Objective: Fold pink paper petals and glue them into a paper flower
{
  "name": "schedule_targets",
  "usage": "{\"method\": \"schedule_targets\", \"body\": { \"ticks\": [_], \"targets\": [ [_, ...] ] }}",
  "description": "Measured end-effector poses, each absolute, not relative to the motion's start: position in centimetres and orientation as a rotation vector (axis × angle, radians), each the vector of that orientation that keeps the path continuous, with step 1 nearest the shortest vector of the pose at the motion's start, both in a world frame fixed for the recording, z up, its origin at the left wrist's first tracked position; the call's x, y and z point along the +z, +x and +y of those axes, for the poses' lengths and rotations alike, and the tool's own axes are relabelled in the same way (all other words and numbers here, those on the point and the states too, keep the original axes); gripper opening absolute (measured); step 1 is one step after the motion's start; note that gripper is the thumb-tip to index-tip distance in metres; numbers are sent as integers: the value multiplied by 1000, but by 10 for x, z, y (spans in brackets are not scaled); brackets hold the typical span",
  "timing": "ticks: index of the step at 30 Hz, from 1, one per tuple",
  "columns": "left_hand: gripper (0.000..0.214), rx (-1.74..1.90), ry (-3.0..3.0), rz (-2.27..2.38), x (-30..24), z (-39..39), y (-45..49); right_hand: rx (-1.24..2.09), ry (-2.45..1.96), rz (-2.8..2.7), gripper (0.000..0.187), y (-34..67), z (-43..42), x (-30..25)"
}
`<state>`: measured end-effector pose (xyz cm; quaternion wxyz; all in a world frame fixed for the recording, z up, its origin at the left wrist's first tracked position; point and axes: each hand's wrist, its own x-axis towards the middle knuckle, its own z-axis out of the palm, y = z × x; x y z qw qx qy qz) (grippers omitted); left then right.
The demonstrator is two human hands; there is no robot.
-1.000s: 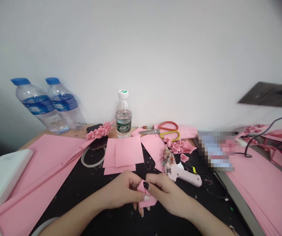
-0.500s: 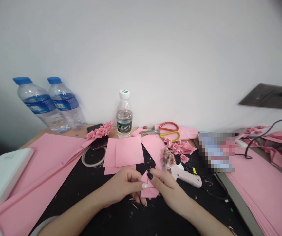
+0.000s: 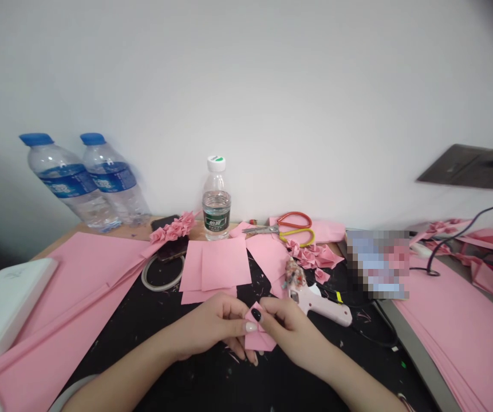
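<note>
A small folded piece of pink paper (image 3: 259,337) sits between my two hands, low in the view. My left hand (image 3: 212,327) pinches its left side between thumb and fingers. My right hand (image 3: 291,333) grips it from the right, with a black-painted nail resting on its upper fold. The lower point of the paper hangs below my fingers. Just beyond my hands lie overlapping square pink sheets (image 3: 220,266), and a pink glue gun (image 3: 319,303) rests to the right of my right hand.
Red-and-yellow scissors (image 3: 289,229) and folded pink paper flowers (image 3: 310,256) lie at the back. Several water bottles (image 3: 216,200) stand by the wall. Pink sheets (image 3: 461,332) are stacked at right, beyond a black mat (image 3: 194,377) strewn with scraps.
The pink paper has shifted between my fingers and its folds look tighter and narrower at the top. My hands have stayed over the same spot, slightly closer together.
</note>
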<state>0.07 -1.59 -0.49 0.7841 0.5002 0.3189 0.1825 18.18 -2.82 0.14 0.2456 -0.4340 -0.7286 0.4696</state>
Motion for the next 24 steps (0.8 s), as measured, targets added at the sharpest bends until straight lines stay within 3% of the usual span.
{"method": "schedule_targets", "body": {
  "ticks": [13, 24],
  "targets": [
    [26, 427, 1114, 735, -5, -17, 4, 1433, -1143, -1868, 39, 180, -29, 0],
    [21, 435, 1079, 729, -5, -18, 3, 1310, -1197, -1889, 37, 178, -30, 3]
  ]
}}
